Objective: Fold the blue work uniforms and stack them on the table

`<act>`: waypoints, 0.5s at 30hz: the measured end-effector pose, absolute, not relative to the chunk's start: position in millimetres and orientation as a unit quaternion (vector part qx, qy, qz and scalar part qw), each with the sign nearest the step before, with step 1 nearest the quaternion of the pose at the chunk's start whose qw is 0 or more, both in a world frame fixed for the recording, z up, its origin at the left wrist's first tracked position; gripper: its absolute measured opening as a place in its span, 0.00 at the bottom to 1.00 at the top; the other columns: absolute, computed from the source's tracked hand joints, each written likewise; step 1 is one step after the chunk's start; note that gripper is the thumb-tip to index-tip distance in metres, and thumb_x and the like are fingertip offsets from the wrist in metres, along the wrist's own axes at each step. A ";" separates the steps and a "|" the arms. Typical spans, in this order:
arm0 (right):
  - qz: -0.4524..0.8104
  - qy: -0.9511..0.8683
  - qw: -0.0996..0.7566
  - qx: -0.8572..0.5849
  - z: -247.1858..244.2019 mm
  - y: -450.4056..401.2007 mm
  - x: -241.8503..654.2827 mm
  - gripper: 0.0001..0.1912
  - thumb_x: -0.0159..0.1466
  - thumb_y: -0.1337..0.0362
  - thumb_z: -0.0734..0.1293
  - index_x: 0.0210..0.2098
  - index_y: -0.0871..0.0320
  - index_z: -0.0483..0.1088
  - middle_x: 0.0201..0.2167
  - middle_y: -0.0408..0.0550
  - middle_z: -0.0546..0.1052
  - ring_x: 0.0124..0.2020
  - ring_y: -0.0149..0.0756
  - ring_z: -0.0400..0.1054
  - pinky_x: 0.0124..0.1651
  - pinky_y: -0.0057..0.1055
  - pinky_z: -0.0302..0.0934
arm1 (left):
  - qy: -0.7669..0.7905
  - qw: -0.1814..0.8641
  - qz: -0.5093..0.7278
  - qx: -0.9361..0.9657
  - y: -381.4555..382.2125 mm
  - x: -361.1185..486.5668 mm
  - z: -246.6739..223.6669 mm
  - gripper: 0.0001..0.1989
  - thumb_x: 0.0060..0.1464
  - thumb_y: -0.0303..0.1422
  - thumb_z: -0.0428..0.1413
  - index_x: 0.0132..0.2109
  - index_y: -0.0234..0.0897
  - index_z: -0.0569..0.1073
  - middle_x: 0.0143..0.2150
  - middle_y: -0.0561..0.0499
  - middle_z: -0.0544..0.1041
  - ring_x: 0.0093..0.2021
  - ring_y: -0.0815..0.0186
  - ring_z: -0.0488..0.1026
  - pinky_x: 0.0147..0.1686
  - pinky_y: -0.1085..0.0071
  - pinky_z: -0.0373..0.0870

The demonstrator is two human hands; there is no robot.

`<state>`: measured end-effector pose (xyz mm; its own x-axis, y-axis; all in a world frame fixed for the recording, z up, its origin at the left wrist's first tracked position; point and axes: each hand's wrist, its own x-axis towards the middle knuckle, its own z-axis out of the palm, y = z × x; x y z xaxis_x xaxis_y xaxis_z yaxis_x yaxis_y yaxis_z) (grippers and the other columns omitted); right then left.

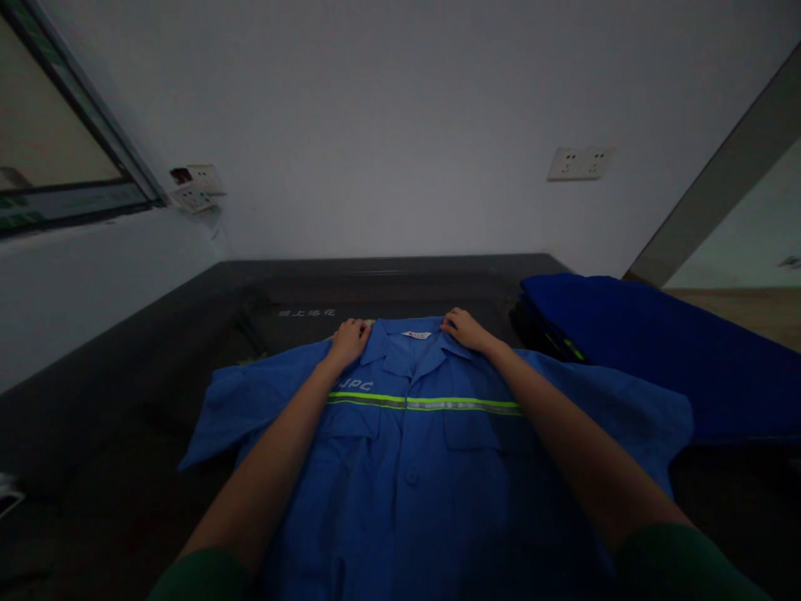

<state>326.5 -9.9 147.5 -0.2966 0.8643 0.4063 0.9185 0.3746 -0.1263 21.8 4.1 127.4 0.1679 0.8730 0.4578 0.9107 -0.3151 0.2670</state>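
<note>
A blue short-sleeved work shirt (410, 467) lies spread front side up, with its collar at the far end. Across its chest runs a yellow-green and grey reflective stripe, with white lettering above it on the left. My left hand (350, 340) grips the shirt beside the left side of the collar, fingers curled in. At the other side of the collar, my right hand (464, 328) closes its fingers on the fabric. A small white label (416, 335) shows inside the neck. The shirt's lower end runs out of view.
Beneath the shirt is a dark surface (188, 334) reaching to the pale wall (388, 133). A stack of folded bright blue cloth (651, 351) lies to the right. Wall sockets (581, 164) are at the back, and a window (56, 142) is at upper left.
</note>
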 end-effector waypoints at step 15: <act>-0.168 -0.790 0.225 -0.545 140.8 -24.6 303.2 0.15 0.69 0.58 0.58 0.50 0.59 0.65 0.48 0.54 0.72 0.49 0.41 0.65 0.49 0.33 0.58 | -0.573 0.131 -0.276 -0.761 1.4 2.5 160.6 0.21 0.64 0.45 0.42 0.39 0.36 0.74 0.41 0.43 0.79 0.45 0.55 0.75 0.47 0.63 0.62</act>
<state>303.2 -24.6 140.8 -0.3056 0.7851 0.5387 0.9364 0.3503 0.0207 2.5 1.4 160.6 0.1913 0.7992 0.5698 0.9441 -0.3086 0.1160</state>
